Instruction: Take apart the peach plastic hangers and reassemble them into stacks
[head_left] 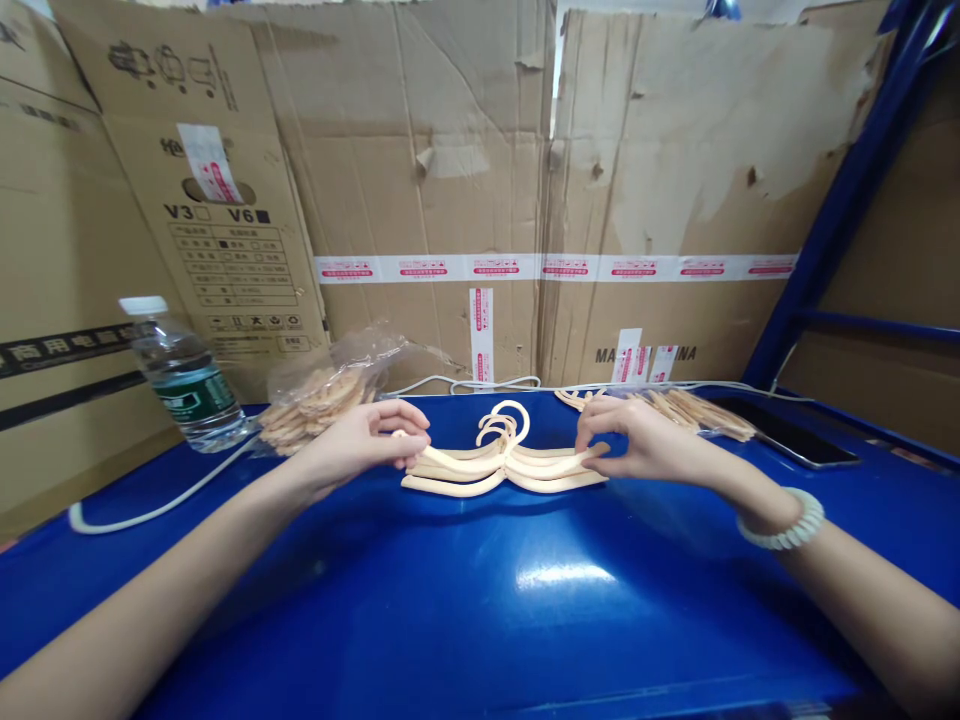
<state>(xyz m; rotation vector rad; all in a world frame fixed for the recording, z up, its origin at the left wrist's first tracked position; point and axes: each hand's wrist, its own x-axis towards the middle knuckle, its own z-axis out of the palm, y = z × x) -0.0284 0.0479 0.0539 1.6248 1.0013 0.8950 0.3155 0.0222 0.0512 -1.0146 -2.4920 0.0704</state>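
Observation:
Several small beige hangers lie stacked on the blue tabletop, their hooks pointing away from me. The top hanger is held by both ends. My left hand pinches its left end between thumb and fingers. At the other end, my right hand has thumb and fingers closed on the right tip. The hanger sits just over the others; I cannot tell whether it touches them. A pale coiled band circles my right wrist.
Behind my left hand is a clear bag of beige hangers, beside a water bottle. More bagged hangers and a dark phone lie at right. A white cable crosses the blue table. Cardboard walls the back.

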